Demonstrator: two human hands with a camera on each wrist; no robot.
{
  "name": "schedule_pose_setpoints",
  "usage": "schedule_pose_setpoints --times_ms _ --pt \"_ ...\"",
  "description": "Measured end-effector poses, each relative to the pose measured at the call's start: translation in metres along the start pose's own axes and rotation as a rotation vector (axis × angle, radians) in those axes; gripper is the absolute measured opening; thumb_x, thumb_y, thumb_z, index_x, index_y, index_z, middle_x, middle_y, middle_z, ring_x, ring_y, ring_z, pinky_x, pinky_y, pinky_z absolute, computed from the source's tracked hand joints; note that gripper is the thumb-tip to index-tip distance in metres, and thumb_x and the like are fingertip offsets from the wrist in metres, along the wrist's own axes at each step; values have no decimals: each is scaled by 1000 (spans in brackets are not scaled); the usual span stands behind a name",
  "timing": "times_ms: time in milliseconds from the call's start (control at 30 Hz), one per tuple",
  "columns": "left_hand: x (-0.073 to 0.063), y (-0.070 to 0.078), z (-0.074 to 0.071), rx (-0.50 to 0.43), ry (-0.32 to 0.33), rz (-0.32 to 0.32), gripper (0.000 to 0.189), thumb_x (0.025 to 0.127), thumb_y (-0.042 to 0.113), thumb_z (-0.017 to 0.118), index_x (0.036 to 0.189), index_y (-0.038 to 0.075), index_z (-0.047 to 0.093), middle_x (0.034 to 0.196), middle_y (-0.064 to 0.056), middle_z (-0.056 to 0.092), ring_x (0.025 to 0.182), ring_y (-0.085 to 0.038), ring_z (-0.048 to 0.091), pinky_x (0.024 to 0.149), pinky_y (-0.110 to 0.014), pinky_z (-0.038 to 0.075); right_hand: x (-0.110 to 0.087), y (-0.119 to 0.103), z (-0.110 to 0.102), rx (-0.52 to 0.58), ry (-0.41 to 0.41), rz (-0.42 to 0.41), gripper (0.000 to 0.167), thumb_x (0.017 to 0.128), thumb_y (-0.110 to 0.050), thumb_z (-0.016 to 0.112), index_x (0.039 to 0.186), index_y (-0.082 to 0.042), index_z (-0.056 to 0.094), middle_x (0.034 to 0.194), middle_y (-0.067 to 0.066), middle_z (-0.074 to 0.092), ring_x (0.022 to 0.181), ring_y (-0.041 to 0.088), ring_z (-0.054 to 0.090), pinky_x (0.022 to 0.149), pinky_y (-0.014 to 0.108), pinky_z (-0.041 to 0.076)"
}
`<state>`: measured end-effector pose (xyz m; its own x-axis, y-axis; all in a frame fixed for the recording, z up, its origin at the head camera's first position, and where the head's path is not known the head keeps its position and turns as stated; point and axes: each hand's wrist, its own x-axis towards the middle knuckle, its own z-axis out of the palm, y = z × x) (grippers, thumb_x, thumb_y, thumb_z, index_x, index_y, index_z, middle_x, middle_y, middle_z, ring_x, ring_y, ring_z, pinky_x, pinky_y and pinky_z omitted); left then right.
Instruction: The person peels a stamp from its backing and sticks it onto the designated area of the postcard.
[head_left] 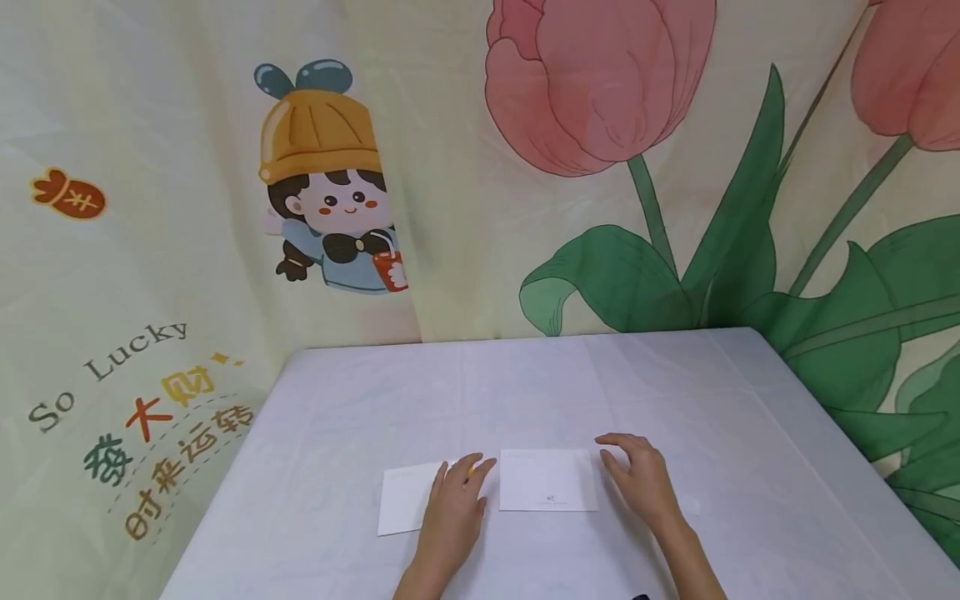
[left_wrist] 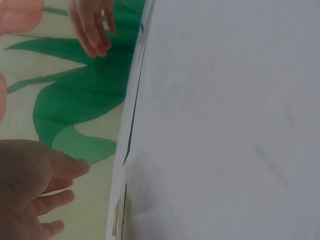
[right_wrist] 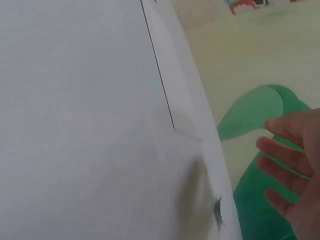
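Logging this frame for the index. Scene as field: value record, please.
left card: white, partly hidden by left hand in head view
right card: white, small dark print near lower edge
left hand: holding nothing
right hand: holding nothing, right of right card
table: white top
backdrop: tulips, cartoon figure

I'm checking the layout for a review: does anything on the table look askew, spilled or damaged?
The white rectangular card partly hidden by the left hand lies slightly askew, unlike the straighter second white rectangular card to its right. No spill or damage stands out.
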<state>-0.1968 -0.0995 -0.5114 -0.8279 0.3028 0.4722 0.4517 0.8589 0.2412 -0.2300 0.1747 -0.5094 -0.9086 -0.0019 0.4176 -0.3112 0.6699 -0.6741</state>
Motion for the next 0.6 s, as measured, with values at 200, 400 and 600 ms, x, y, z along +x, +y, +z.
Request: schedule_pose_setpoints --times_ms 200,400,600 --pt "-4 6 17 -63 -40 71 57 75 18 75 126 7 53 127 -12 52 117 -30 48 94 -45 39 -9 40 -30 -50 10 61 24 81 2 67 104 -4 67 105 14 65 102 36 57 84 49 44" --pt "-11 15 28 -120 -243 106 61 89 37 59 138 5 40 142 -12 38 130 -31 34 102 -45 30 -22 67 -33 -43 -56 71 33 83 -2 65 116 -7 63 121 15 58 112 39 51 91 53 39" --pt "-16 25 34 -146 -340 119 62 92 43 50 140 7 37 146 -12 31 133 -33 28 102 -45 30 -29 81 -24 -47 -33 32 29 83 -5 67 111 -10 67 115 11 62 109 33 54 90 51 39"
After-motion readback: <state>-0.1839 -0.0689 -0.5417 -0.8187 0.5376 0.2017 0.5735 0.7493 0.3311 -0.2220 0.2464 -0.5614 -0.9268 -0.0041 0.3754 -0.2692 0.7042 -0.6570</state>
